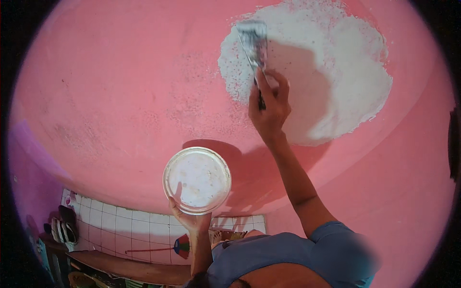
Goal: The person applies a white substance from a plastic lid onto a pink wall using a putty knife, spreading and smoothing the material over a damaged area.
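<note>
My right hand [271,108] is closed round the dark handle of a putty knife [254,45], its wide metal blade up against the wall. White filler smears the blade, which looks blurred. Around and right of it spreads a large white patch of filler [353,72] on the pink wall [129,72]. Lower and to the left, my left hand [189,218] holds a round white lid [198,180] from below, thumb over its rim. Whitish residue covers the lid's face. The fingers under it are hidden.
White tiles [110,223] cover the floor below. A broom [181,246] with a red handle lies there. At lower left stand a brown wooden piece of furniture [129,266] and several dark and white items [62,228]. A purple wall [33,187] meets the pink one at left.
</note>
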Available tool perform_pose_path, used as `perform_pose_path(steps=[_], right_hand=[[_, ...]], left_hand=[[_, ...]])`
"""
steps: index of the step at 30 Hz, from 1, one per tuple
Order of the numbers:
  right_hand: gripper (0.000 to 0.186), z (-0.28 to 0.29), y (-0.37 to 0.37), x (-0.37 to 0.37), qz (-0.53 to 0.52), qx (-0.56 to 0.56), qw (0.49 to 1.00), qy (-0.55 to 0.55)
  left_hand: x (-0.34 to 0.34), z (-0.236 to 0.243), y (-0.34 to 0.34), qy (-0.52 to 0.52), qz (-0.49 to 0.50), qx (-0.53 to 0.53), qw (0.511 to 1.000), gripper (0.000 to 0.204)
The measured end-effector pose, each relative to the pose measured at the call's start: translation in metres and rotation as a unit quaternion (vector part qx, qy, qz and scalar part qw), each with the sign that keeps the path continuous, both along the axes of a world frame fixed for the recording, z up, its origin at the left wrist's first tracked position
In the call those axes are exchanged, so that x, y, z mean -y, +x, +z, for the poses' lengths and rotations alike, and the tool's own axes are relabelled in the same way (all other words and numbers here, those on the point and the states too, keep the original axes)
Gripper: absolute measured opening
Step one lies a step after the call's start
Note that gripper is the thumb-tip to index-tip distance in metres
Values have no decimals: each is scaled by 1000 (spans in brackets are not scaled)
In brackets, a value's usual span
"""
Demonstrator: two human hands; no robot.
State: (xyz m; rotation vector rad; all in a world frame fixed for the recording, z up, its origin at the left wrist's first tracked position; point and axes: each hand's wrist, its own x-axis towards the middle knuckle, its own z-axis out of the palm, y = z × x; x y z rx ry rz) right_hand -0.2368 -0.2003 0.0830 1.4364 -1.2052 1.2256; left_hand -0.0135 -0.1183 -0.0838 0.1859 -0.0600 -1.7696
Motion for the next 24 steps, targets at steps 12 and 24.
perform_pose_path(steps=[12,24], right_hand=[[49,-82,-20,-34,5,-23,1000,17],[45,-176,-35,-44,-58,57,989,122]], left_hand=[[1,-1,4,-15,-26,-36,999,64],[2,-6,1,-2,-12,-17,1000,71]])
